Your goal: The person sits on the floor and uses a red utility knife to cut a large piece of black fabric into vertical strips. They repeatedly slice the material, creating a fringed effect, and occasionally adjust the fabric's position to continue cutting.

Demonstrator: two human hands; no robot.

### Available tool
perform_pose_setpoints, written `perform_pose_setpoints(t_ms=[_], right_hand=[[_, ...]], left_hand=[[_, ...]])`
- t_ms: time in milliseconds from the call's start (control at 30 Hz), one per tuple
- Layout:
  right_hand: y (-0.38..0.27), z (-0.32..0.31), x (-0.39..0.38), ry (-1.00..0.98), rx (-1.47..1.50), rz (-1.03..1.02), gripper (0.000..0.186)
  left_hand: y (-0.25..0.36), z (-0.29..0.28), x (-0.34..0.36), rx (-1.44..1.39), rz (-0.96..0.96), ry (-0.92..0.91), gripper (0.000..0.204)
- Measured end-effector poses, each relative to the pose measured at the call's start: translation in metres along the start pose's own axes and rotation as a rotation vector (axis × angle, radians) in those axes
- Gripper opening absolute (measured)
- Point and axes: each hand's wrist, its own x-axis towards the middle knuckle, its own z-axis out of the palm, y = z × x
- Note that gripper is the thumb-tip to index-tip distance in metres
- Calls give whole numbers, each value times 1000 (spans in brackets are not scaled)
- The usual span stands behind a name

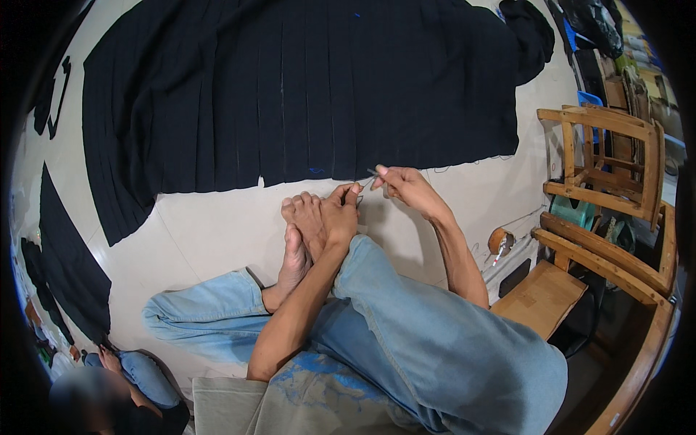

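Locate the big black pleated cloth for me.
In the head view, the black pleated cloth lies spread on the pale floor across the upper middle, its near edge by the left hand and right hand.

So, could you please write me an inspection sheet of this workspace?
Surface: pale tiled floor, with visible tile seams.
Work things: black cloth spread out, with lengthwise folds; small thin tool at its near edge, kind unclear.
Clutter: loose dark cloth piece on the left; brown roll on the right.
Hands: right hand holds the tool; left hand is close by, its grip unclear.
Cables: none clearly seen.
Surroundings: wooden frame on the right; another person at lower left.
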Motion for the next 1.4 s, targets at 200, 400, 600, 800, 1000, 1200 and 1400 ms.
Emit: perform_pose_setpoints(t_ms=[200, 400, 600, 800, 1000, 1200, 1400], right_hand=[[-6, -6, 27, -162, -442, -12, 54], [-15, -2, 35, -243, -518, -46, 54], [-9, -6, 42, -269, -489, -59, 51], [-4, 5, 40, -135, -609, -92, 46], [13, -9, 39, -250, -427, -274, 41], [-1, -33, -7, 444, -149, -196, 45], [56, -98, 0, 970, -149, -379, 61]], left_hand=[[-18, 2, 6, 42, 82, 9, 23], [-18, 0, 4, 94, 81, -11, 22], [-19, 2, 5, 71, 101, -31, 21], [-5, 1, -4, 171, 167, 17, 22], [-27, 14, -5, 127, 255, 58, 10], [29, 4, 2, 388, 893, 160, 3], [59, -7, 82, 494, 1098, 158, 8]])
